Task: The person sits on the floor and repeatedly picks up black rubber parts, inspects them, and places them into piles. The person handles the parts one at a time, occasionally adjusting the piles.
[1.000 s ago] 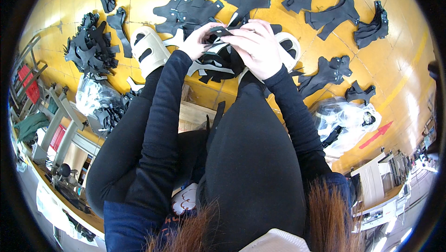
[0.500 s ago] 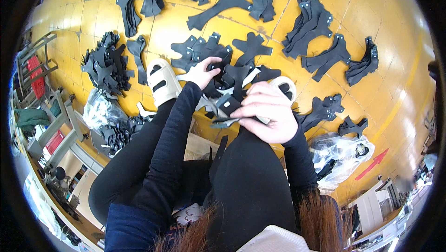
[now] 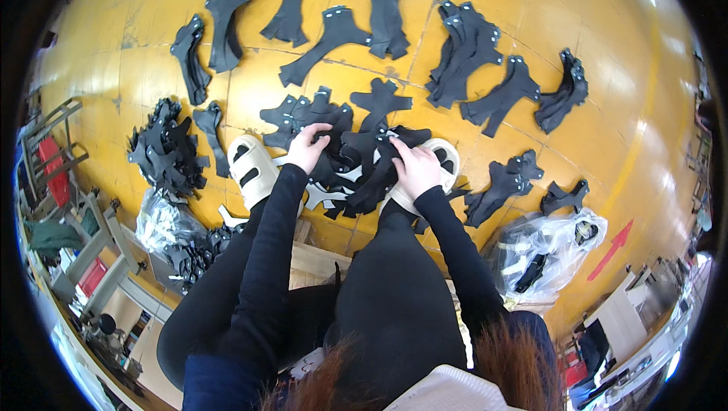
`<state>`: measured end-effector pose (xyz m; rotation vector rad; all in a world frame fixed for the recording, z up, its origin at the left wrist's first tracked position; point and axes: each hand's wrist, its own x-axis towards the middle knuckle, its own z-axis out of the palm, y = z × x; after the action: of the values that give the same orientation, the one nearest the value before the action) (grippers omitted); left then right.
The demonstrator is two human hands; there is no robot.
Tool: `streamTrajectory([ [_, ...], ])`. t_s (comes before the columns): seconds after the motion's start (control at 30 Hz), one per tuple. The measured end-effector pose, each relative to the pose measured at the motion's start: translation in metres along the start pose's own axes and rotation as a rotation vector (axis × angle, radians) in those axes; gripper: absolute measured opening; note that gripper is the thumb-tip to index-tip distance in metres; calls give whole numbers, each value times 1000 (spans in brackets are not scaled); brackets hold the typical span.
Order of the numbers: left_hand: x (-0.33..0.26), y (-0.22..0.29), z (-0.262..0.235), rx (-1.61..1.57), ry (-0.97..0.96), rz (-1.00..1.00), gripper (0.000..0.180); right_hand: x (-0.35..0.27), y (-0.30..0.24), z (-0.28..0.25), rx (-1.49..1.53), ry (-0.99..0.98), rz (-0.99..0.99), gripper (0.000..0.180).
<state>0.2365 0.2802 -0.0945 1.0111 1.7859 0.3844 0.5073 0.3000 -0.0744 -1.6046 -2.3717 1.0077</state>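
Between my feet lies a loose heap of black fabric-like cut pieces (image 3: pixel 356 176), with some pale undersides showing. My left hand (image 3: pixel 307 151) rests at the heap's left side, thumb and forefinger apart, with nothing seen between them. At the heap's right side my right hand (image 3: pixel 417 168) has its fingertips on the upper end of a dark piece (image 3: pixel 377 172) that hangs down over the others; the thumb is partly hidden. Beyond the left hand, several black pieces with small white tags (image 3: pixel 307 114) lie overlapping. A cross-shaped black piece (image 3: pixel 381 100) is just past the heap.
Sorted stacks of black pieces (image 3: pixel 464 54) spread over the yellow tiled floor (image 3: pixel 523 1). A tall black pile (image 3: pixel 163 149) stands at left. Beige slippers (image 3: pixel 254 172) flank the heap. Clear plastic bags (image 3: pixel 550 252) lie to either side, with metal frames (image 3: pixel 114 236) at far left.
My right hand has moved forward and left, from above my knee down to the heap; the tagged piece it held is lowered there. The view has shifted, showing more floor ahead.
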Motion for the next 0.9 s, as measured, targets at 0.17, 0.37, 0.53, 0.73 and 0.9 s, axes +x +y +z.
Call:
streamTrajectory([
  [0.17,2,10,-2,-274,64,122,23,-2,8,13,163,215,-19,46],
  [0.37,-24,117,-30,-537,191,243,31,-1,7,12,211,217,-10,39],
  [0.53,-93,274,-54,-901,550,814,63,-3,12,16,175,223,26,38],
  [0.73,-131,308,-71,-993,-243,1604,73,-4,15,19,159,188,37,37],
  [0.9,-143,317,-48,-934,-466,1541,71,-2,13,17,101,137,69,36],
])
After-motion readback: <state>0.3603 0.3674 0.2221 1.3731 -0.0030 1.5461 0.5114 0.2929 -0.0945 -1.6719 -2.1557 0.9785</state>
